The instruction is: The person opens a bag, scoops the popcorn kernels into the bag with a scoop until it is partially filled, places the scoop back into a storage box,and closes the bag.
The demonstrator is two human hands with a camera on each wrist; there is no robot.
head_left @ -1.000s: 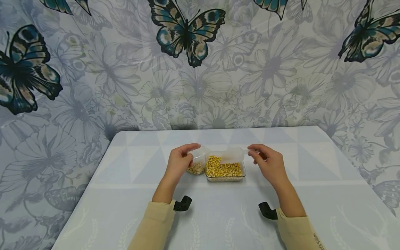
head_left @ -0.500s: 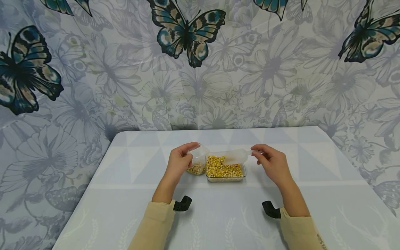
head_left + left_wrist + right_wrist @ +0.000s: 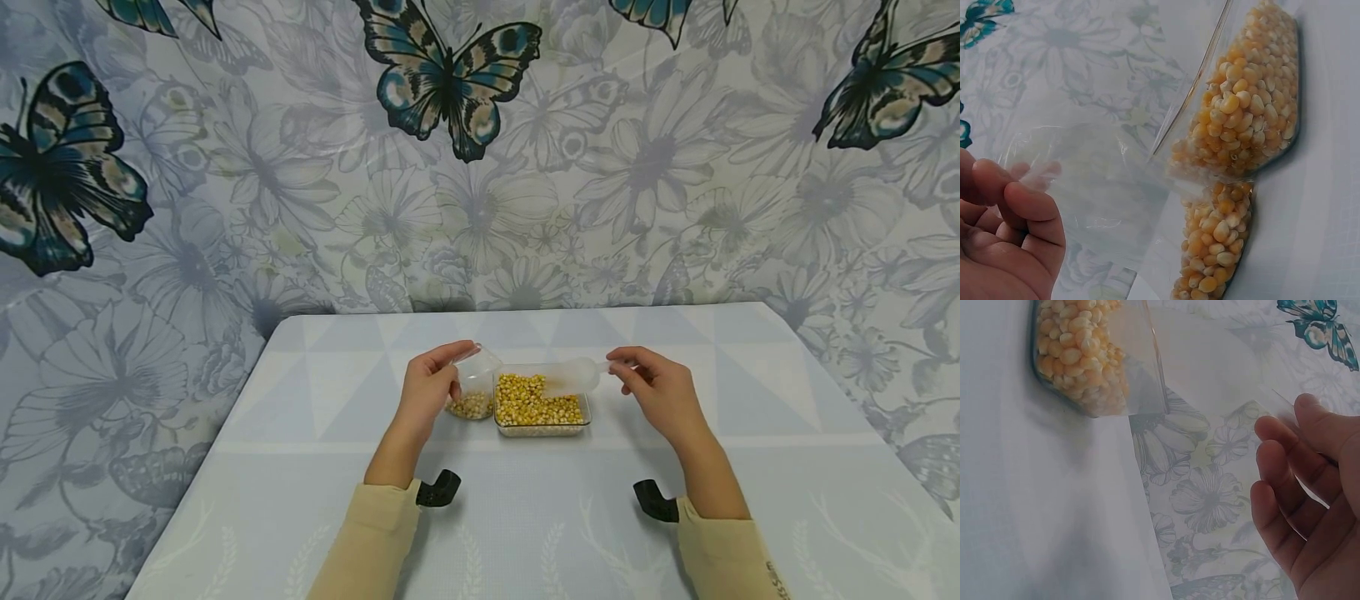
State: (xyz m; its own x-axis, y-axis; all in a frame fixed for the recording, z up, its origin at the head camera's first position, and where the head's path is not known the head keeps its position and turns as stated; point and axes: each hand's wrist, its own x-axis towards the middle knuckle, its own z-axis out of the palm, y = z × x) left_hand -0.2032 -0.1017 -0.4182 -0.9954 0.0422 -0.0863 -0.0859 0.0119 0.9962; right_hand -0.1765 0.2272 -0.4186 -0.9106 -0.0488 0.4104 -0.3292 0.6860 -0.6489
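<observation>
My left hand (image 3: 429, 385) pinches the rim of a clear plastic bag (image 3: 1104, 187) between thumb and fingers. Corn kernels (image 3: 1213, 250) fill the bag's lower part. Against its right side stands a rectangular glass container (image 3: 542, 431) of yellow corn kernels (image 3: 517, 404). My right hand (image 3: 656, 392) pinches the thin handle of a translucent white scoop (image 3: 572, 377), beyond the container's right side. The scoop's bowl lies level over the back right of the corn; whether it touches the kernels I cannot tell. Its handle (image 3: 1282, 403) shows faintly in the right wrist view.
A table (image 3: 525, 525) with a pale patterned cover carries everything. Behind its far edge rises a cloth backdrop (image 3: 480, 217) printed with flowers and butterflies. Black wrist mounts (image 3: 438, 489) stick out from both sleeves.
My right hand has moved slightly to the right, drawing the scoop along over the container. The bag's mouth has shifted a little, and my left hand has stayed nearly still.
</observation>
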